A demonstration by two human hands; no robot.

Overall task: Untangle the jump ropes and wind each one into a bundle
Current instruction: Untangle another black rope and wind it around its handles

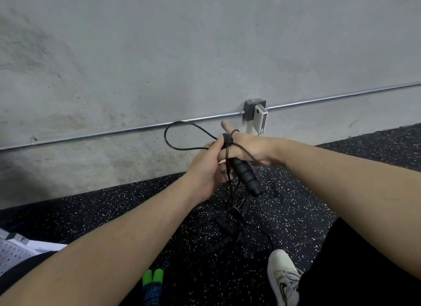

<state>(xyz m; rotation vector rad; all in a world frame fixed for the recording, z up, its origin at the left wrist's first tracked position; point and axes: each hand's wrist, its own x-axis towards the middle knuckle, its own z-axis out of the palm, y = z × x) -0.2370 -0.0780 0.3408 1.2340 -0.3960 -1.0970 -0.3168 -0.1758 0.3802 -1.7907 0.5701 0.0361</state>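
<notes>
Both hands meet in front of a grey concrete wall (pixel 159 54), above a black speckled rubber floor (pixel 114 214). The right hand (pixel 252 149) is held flat with its fingers (pixel 226 125) straight and pressed together, one fingertip pointing up and away, and thin dark cord (pixel 232 134) is wrapped round them in a few turns. A black ribbed foam handle (pixel 246 175) hangs from that hand, its long axis slanting down and to the right, its upper end tucked against the palm side of the fingers. The left hand (pixel 205 169) sits just beside and below, its fingertips pinching the cord where it meets the wraps. From that pinch a free loop of black cord (pixel 169 132) arcs out to the left and slightly upward, toward the metal conduit (pixel 114 132) on the wall.

Below, the rest of the black jump ropes (pixel 225 228) lie in a tangled heap on the floor, with strands rising from the heap to the hands. A green-handled jump rope (pixel 152 280) lies nearer the person, beside a white sports shoe (pixel 282 280).

Winding looks barely begun. The free loop lies left of the right-hand fingers and closest to the left hand, so the next turn probably falls to the left hand, carrying the loop across the straight fingers while the cord below could snag in the heap.
</notes>
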